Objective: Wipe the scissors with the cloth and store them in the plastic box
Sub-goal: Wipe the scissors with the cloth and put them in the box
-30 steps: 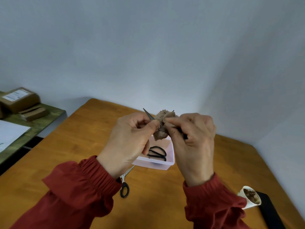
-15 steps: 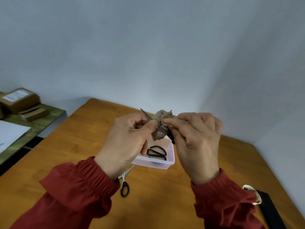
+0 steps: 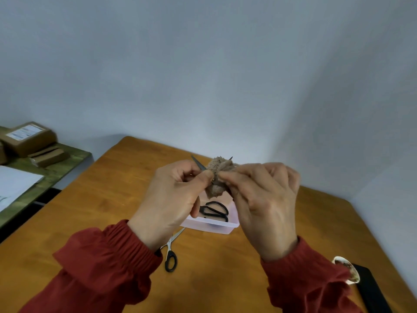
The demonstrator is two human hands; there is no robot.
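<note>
In the head view, both hands are raised at the centre of the frame above a wooden table (image 3: 108, 199). The left hand (image 3: 173, 199) has its fingers curled, thumb and forefinger pinching one grey blade of the open scissors (image 3: 198, 164), whose tip points to the upper left. The right hand (image 3: 264, 204) pinches the fluffy brown cloth (image 3: 217, 177), which is bunched round the other blade so that only its tip shows above the wad. Just below the hands, the pink plastic box (image 3: 212, 225) sits on the table with a black pair (image 3: 214, 211) lying inside it. A third pair (image 3: 171, 256) lies on the table at the box's lower left, partly under the left wrist. A cardboard parcel (image 3: 27, 137) rests on a green shelf (image 3: 58, 163) at the left edge, and a paper cup (image 3: 345, 269) shows at the lower right.
</note>
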